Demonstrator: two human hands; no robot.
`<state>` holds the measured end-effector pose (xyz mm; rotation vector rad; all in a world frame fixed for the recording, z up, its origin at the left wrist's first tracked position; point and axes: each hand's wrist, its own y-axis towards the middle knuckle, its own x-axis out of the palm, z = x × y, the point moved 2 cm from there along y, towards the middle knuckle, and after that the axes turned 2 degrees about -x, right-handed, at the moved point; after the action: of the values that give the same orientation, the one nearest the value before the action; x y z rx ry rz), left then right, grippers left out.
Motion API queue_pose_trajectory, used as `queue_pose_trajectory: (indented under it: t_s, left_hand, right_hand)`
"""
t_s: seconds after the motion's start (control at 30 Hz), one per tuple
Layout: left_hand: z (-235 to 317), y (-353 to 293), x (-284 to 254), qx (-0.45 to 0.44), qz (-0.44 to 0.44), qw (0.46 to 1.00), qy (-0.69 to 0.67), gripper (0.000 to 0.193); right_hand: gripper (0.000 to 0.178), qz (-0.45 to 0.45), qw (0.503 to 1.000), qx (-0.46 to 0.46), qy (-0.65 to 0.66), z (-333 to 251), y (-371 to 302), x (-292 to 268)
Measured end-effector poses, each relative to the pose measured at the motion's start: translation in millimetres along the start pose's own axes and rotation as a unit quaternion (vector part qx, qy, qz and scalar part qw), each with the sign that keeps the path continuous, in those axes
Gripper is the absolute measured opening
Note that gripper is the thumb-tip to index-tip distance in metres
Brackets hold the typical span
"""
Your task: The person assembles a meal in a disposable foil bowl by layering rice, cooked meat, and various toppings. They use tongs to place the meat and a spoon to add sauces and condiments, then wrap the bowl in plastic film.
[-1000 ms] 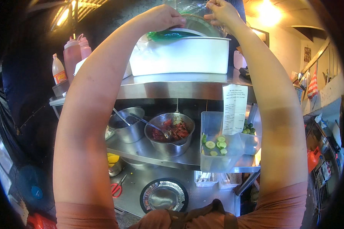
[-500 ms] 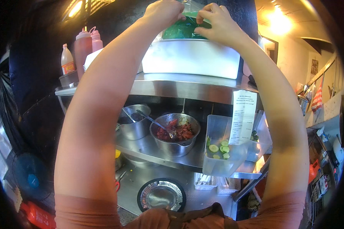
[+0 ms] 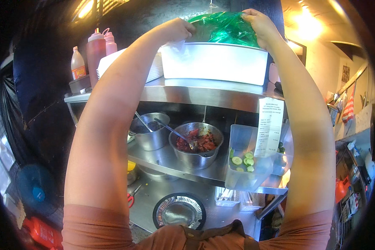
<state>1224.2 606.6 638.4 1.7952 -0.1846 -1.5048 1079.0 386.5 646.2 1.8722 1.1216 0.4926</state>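
Both my arms reach up to a white rectangular tub (image 3: 214,64) on the top steel shelf. Shiny, crinkled green plastic film (image 3: 233,31) bulges above its rim; what lies under it is hidden. At the film's left edge, my left hand (image 3: 177,31) is closed, and a scrap of clear plastic (image 3: 178,45) shows below it. The fingers of my right hand (image 3: 260,27) pinch the film's right edge, above the tub's right corner.
Below stand a pot of dark red meat pieces (image 3: 198,143) with a spoon, another steel pot (image 3: 152,139), and a clear container of cucumber slices (image 3: 241,175). A receipt (image 3: 268,127) hangs from the shelf. Bottles (image 3: 96,52) stand left; a foil-lined black plate (image 3: 179,212) lies lowest.
My hands have moved apart, the right one outward to the right. The green film is now spread wider and higher over the tub. My view has shifted slightly.
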Motion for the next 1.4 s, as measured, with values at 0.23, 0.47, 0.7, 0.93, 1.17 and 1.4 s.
queue_pose_trajectory:
  t_s: [0.23, 0.47, 0.7, 0.93, 1.17, 1.4]
  left_hand:
    - [55.4, 0.1, 8.6, 0.015, 0.048, 0.965, -0.258, 0.028]
    - [50.2, 18.0, -18.4, 0.034, 0.153, 0.984, 0.082, 0.022]
    - [57.6, -5.1, -48.3, -0.009, 0.058, 0.991, -0.123, 0.024]
    - [85.3, -6.0, -24.2, -0.106, 0.263, 0.949, -0.139, 0.026]
    - [62.0, 17.9, -11.6, 0.039, 0.076, 0.749, -0.657, 0.018]
    - [86.2, -12.1, -32.1, 0.058, 0.01, 0.997, -0.055, 0.026]
  right_hand:
    - [0.029, 0.182, 0.717, -0.278, -0.613, -27.9, -43.4, 0.4]
    - [0.026, -0.006, 0.838, -0.266, -0.476, -20.5, -51.2, 23.2]
    - [0.017, -0.009, 0.922, -0.12, -0.368, -16.6, -37.1, -23.8]
    - [0.011, -0.147, 0.987, -0.018, 0.059, -14.1, -27.7, -31.5]
    - [0.035, -0.198, 0.951, 0.009, -0.236, -47.5, -67.0, 8.7]
    - [0.027, -0.224, 0.972, -0.005, -0.078, -45.3, -75.3, 15.3]
